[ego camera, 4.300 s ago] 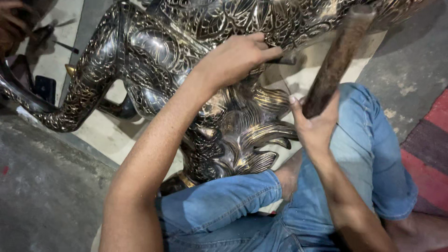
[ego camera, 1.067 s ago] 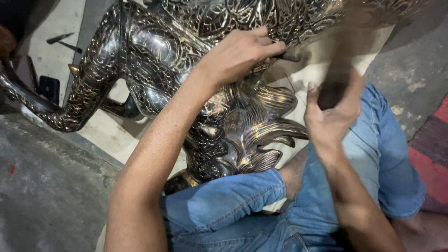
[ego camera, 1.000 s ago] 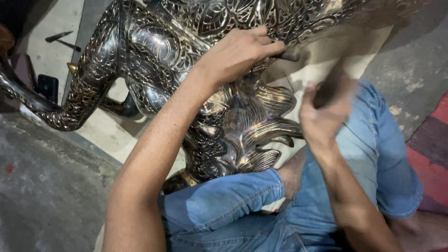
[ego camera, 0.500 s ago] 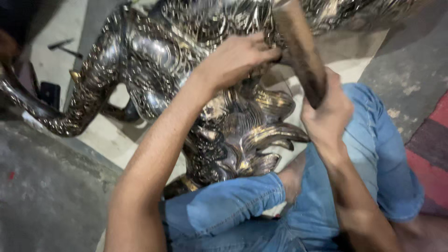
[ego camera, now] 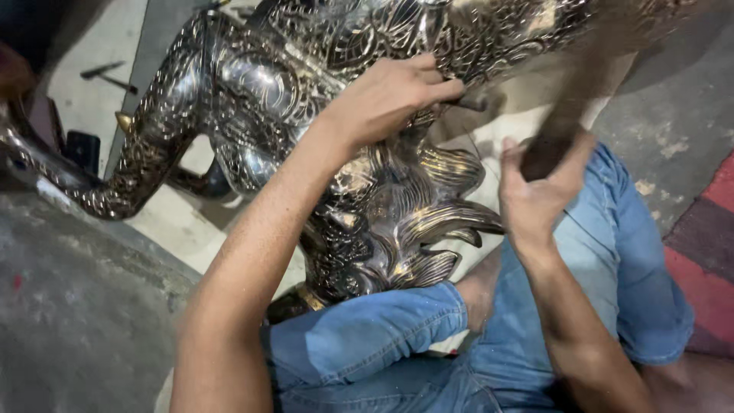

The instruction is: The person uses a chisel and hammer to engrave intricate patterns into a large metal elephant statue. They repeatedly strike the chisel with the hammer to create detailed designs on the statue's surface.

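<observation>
A large dark metal statue (ego camera: pixel 252 84) with fine engraved scrollwork lies across my lap and the floor. My left hand (ego camera: pixel 386 92) is closed on a small metal punch (ego camera: pixel 470 102) held against the statue's side. To the right of it, my right hand (ego camera: pixel 539 191) grips a dark wooden mallet (ego camera: pixel 569 115), which is blurred and raised up to the right of the punch. The statue's swept, feather-like ornament (ego camera: pixel 428 222) lies between my two arms.
My legs in blue jeans (ego camera: pixel 612 260) are folded under the statue. Pale sheeting (ego camera: pixel 176 229) lies beneath it on a grey concrete floor (ego camera: pixel 69 321). Small tools (ego camera: pixel 107 73) lie at the upper left. A red strip of floor (ego camera: pixel 707 252) borders the right edge.
My right hand swung the mallet in toward the punch half a second ago and has now drawn it back up to the right. My left hand has stayed on the punch.
</observation>
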`<control>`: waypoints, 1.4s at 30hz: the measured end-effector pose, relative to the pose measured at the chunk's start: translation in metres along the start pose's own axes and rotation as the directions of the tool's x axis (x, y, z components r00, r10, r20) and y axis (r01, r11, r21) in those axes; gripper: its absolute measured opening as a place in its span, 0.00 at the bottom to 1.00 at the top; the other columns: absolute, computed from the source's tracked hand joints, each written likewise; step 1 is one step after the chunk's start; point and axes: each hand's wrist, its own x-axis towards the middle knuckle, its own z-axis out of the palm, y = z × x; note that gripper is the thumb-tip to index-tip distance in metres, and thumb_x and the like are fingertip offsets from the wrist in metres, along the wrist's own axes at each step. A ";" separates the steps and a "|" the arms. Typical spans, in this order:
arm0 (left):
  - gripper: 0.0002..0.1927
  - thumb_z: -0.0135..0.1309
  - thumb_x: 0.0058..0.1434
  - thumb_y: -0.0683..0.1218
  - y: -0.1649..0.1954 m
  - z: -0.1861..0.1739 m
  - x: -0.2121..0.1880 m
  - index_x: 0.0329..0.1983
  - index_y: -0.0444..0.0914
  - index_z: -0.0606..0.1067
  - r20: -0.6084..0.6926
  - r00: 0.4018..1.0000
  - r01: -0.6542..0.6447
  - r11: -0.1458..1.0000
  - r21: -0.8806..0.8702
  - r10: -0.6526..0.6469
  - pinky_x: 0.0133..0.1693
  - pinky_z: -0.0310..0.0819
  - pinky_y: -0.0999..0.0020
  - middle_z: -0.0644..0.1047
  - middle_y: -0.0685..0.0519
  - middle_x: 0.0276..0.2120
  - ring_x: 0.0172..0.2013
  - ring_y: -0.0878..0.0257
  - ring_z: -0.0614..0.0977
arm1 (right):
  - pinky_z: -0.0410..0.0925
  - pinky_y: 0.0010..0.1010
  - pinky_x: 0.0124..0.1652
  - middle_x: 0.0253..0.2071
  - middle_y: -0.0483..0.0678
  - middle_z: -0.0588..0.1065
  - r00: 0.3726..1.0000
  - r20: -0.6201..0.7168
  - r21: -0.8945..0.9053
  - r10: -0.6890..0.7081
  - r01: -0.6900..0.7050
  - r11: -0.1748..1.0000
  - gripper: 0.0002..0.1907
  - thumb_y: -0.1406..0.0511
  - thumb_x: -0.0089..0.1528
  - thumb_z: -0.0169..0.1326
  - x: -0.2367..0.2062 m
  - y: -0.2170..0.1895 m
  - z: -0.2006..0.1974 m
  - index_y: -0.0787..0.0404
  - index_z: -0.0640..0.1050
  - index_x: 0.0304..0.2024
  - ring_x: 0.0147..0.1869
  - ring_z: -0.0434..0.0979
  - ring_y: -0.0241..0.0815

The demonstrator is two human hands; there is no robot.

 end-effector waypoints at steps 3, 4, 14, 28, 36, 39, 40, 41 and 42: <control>0.18 0.56 0.62 0.38 0.000 -0.003 0.002 0.56 0.40 0.77 0.059 0.992 0.113 0.992 -0.053 -0.110 0.36 0.79 0.60 0.80 0.48 0.36 0.39 0.57 0.80 | 0.72 0.35 0.50 0.45 0.56 0.75 0.998 -0.037 0.062 0.041 -0.039 0.997 0.23 0.68 0.68 0.64 0.000 0.002 0.001 0.67 0.69 0.60 0.48 0.78 0.54; 0.19 0.56 0.60 0.38 -0.001 -0.003 0.003 0.56 0.39 0.76 0.026 0.998 0.061 0.998 -0.030 -0.060 0.36 0.79 0.60 0.80 0.50 0.37 0.40 0.56 0.80 | 0.72 0.35 0.49 0.45 0.57 0.76 0.999 -0.031 -0.037 -0.029 0.028 0.999 0.22 0.69 0.67 0.63 0.000 0.003 0.002 0.67 0.70 0.60 0.49 0.79 0.52; 0.18 0.55 0.61 0.38 0.001 -0.005 0.000 0.55 0.39 0.76 -0.006 0.997 0.070 0.995 -0.072 -0.071 0.37 0.78 0.59 0.78 0.50 0.35 0.41 0.56 0.79 | 0.74 0.35 0.48 0.41 0.53 0.77 0.985 -0.074 0.066 0.157 -0.152 0.986 0.23 0.68 0.68 0.65 0.000 0.000 0.004 0.64 0.68 0.60 0.43 0.80 0.50; 0.17 0.54 0.63 0.40 0.000 -0.005 0.001 0.56 0.39 0.76 0.033 0.996 0.091 0.992 -0.092 -0.088 0.37 0.77 0.58 0.78 0.50 0.35 0.40 0.55 0.79 | 0.73 0.35 0.47 0.41 0.56 0.77 0.998 0.060 -0.057 0.012 -0.009 0.998 0.24 0.73 0.66 0.60 0.006 -0.019 -0.002 0.63 0.68 0.62 0.45 0.80 0.54; 0.21 0.54 0.59 0.37 0.003 -0.005 0.001 0.58 0.37 0.76 -0.032 0.999 0.030 0.999 -0.037 -0.032 0.38 0.79 0.61 0.80 0.53 0.39 0.42 0.58 0.79 | 0.73 0.38 0.46 0.41 0.56 0.79 0.998 0.033 -0.162 -0.045 0.049 0.986 0.23 0.72 0.63 0.61 0.005 -0.016 -0.002 0.62 0.71 0.59 0.44 0.81 0.56; 0.16 0.57 0.66 0.39 0.002 -0.006 0.001 0.57 0.41 0.78 0.133 0.976 0.180 0.982 -0.061 -0.171 0.36 0.78 0.60 0.80 0.49 0.37 0.38 0.59 0.79 | 0.73 0.39 0.45 0.39 0.55 0.78 0.999 -0.010 -0.068 0.046 -0.046 0.997 0.22 0.71 0.67 0.63 0.005 -0.015 -0.003 0.63 0.69 0.60 0.41 0.80 0.55; 0.17 0.57 0.63 0.39 0.003 -0.006 0.001 0.56 0.39 0.78 0.096 0.986 0.144 0.988 -0.050 -0.139 0.37 0.78 0.61 0.80 0.50 0.37 0.39 0.58 0.79 | 0.72 0.41 0.45 0.40 0.56 0.78 0.996 0.084 -0.184 -0.021 0.036 0.982 0.22 0.72 0.65 0.62 0.005 -0.015 -0.003 0.64 0.71 0.60 0.44 0.80 0.57; 0.18 0.57 0.60 0.38 0.003 -0.007 0.001 0.55 0.38 0.77 0.054 0.995 0.089 0.996 -0.023 -0.088 0.38 0.79 0.61 0.81 0.51 0.37 0.41 0.58 0.79 | 0.72 0.42 0.46 0.42 0.58 0.79 0.983 0.162 -0.287 -0.086 0.131 0.949 0.23 0.73 0.63 0.61 0.006 -0.014 -0.003 0.64 0.73 0.60 0.46 0.80 0.58; 0.19 0.57 0.58 0.37 0.004 -0.007 0.001 0.53 0.36 0.77 0.014 0.999 0.031 1.000 0.001 -0.031 0.39 0.80 0.62 0.81 0.53 0.38 0.43 0.57 0.79 | 0.72 0.42 0.46 0.42 0.58 0.78 0.994 0.100 -0.209 -0.035 0.055 0.976 0.22 0.73 0.64 0.62 0.006 -0.013 -0.003 0.64 0.72 0.60 0.45 0.80 0.58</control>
